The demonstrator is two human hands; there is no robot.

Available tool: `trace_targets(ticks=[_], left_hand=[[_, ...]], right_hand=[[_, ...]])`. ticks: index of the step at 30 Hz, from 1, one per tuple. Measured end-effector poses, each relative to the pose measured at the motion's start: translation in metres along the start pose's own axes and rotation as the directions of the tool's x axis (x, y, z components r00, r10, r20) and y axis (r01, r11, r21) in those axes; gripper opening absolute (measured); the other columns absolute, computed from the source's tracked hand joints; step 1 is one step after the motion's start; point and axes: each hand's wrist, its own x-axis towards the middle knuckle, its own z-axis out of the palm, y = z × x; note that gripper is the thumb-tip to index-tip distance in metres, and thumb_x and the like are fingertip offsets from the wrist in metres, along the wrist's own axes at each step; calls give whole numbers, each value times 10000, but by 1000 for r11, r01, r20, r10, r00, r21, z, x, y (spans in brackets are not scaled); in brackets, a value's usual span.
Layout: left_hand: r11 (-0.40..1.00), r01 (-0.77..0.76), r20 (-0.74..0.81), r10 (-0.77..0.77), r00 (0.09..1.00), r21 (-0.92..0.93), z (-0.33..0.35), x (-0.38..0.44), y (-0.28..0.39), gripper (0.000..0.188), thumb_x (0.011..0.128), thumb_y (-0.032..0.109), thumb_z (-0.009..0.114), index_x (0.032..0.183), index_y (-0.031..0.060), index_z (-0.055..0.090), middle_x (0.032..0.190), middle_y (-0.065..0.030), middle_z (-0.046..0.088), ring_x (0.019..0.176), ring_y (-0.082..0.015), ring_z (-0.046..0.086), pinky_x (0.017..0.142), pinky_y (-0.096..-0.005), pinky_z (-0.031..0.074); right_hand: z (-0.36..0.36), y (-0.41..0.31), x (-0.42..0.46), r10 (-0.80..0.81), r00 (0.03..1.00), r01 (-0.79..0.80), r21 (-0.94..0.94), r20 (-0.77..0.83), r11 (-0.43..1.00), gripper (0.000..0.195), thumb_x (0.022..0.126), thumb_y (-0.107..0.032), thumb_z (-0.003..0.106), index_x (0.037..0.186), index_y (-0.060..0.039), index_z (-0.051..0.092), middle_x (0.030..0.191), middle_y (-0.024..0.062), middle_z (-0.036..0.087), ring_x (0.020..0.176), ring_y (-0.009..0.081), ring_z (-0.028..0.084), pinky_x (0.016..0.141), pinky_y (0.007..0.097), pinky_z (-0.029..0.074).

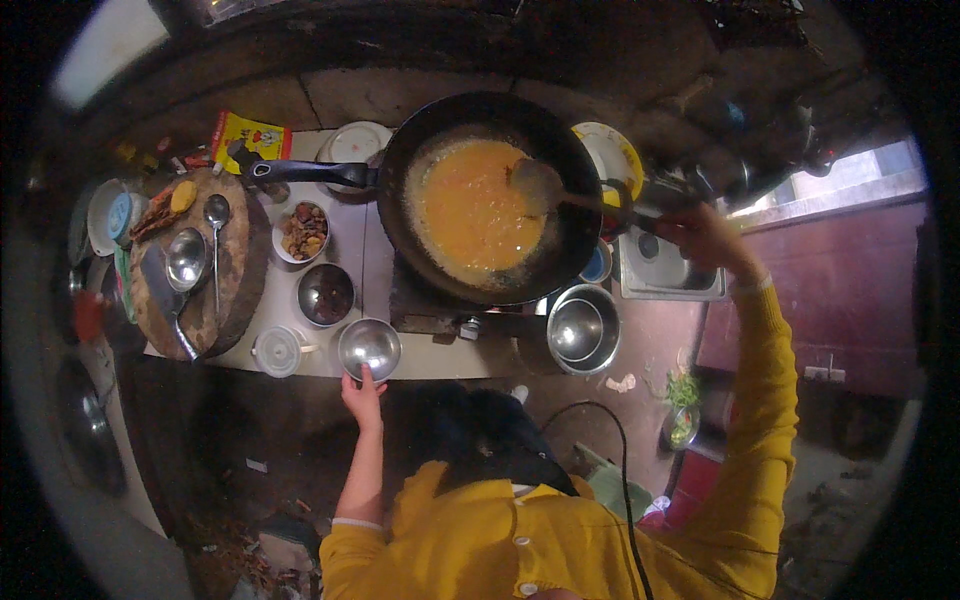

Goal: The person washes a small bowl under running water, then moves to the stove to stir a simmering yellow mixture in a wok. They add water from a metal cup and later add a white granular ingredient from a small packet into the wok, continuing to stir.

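A large black wok [397,217] sits on a stove, holding bubbling orange-yellow liquid [472,210]. My right hand [694,234] grips the handle of a ladle or turner [534,187], whose head rests in the liquid at the wok's right side. At the counter's front edge, my left hand [363,394] holds the rim of a steel bowl [370,346], thumb over the edge; its inside shows no food. Close by stand a dark-looking bowl with dark contents [327,296], a white bowl of brown and yellow pieces [302,232], and a lidded cup [279,352].
To the left, a round wooden chopping board [244,262] bears a cleaver [159,281], a ladle [187,259] and a spoon [217,214]. The wok's handle [315,172] points left. Nested steel basins [584,330] stand right of the stove knob, near a sink [660,262].
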Motion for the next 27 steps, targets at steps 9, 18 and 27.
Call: trace_targets(ticks=[9, 18, 27], left_hand=[[1000, 1, -24, -1, 1000, 5, -3, -1, -7, 516, 909, 172, 615, 1348, -2, 407, 1180, -146, 549, 896, -212, 627, 624, -292, 592], [999, 13, 17, -12, 1000, -45, -8, -5, -12, 623, 909, 95, 598, 1436, 26, 273, 1299, -156, 464, 981, -234, 605, 708, -309, 592], [994, 20, 27, -17, 999, -106, -10, -20, -15, 720, 910, 81, 602, 1479, 73, 162, 1380, -142, 357, 954, -225, 621, 743, -281, 539]], right_hand=[[49, -16, 17, -51, 975, -6, 256, 218, 967, 323, 895, -391, 629, 1009, -95, 691, 553, -44, 478, 405, 29, 362, 345, 207, 244], [64, -18, 10, -458, 876, 468, 35, -150, 883, 333, 914, -275, 611, 1139, -31, 642, 687, 65, 643, 558, 95, 535, 517, 257, 446], [67, 13, -13, -444, 794, 336, -309, -416, 890, 281, 882, -168, 608, 1135, -48, 635, 833, 219, 655, 719, 401, 636, 598, 419, 507]])
